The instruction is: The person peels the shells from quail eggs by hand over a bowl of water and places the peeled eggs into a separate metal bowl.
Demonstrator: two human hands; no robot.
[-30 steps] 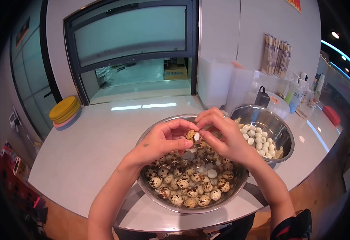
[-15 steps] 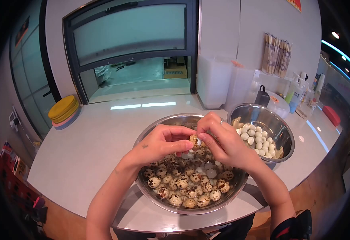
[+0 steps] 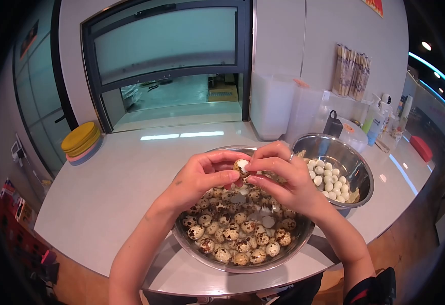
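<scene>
A partly peeled quail egg (image 3: 241,166) shows white at its upper side and speckled shell below. My left hand (image 3: 205,175) is closed on it between thumb and fingers. My right hand (image 3: 282,173) pinches at the egg's right side, its fingertips against the shell edge. Both hands are above a large steel bowl (image 3: 178,239) of speckled quail eggs (image 3: 231,233) in water, with pale shell bits floating among them. To the right, a smaller steel bowl (image 3: 363,175) holds peeled white eggs (image 3: 328,179) and some brownish shell scraps.
The bowls stand on a white counter (image 3: 116,203). Yellow and pink round lids (image 3: 80,140) are stacked at the left. Behind are a tall plastic container (image 3: 272,107), a dark box (image 3: 332,123), pump bottles (image 3: 377,122) and wrapped chopsticks (image 3: 352,71). A red case (image 3: 421,148) lies far right.
The egg has moved slightly up and left, and more of its white now shows. My right fingers have spread from a tight pinch and shifted lower on the egg.
</scene>
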